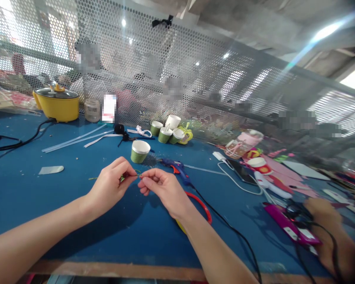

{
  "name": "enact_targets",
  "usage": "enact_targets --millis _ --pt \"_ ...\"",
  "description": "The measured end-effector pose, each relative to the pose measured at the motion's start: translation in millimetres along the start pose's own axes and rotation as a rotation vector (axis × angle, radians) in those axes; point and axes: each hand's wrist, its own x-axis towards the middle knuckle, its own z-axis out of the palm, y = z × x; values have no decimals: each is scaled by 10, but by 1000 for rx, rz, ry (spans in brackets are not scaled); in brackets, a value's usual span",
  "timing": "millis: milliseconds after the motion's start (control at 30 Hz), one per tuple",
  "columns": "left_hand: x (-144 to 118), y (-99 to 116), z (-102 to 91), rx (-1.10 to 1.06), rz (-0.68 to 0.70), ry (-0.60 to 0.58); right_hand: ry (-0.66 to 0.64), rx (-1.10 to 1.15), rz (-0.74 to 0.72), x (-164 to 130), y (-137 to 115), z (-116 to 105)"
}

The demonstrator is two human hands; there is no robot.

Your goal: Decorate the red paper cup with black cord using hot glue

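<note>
Above the blue tabletop (62,205), left hand (111,187) and right hand (162,189) each pinch closed on a thin green wire (122,178), near a green cup (140,151)

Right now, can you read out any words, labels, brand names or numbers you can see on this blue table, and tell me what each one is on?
None can be read.
White and red label by the glass jar: blurred out.
Magenta flat pack at the right: its white patch is too small to read.
Green paper cups, yellow electric pot: no visible text.
</note>
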Motion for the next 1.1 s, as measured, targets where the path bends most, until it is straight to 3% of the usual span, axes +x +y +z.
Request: enact_targets --millis 267,500,700,933,1100 --pt "-11 -3 12 127 102 9 -38 -35 88 -16 -6 45" --pt "-25 -18 25 302 150 -67 14 -329 -38 -13 10 16" --pt "23 -57 -9 440 158 -143 37 -336 -90 10 16 -30" --pt "25 -54 -23 469 173 -127 22 -195 -7 33 1 -33" --pt "16 -26 -12 445 184 -133 19 -353 75 13 -7 -18"
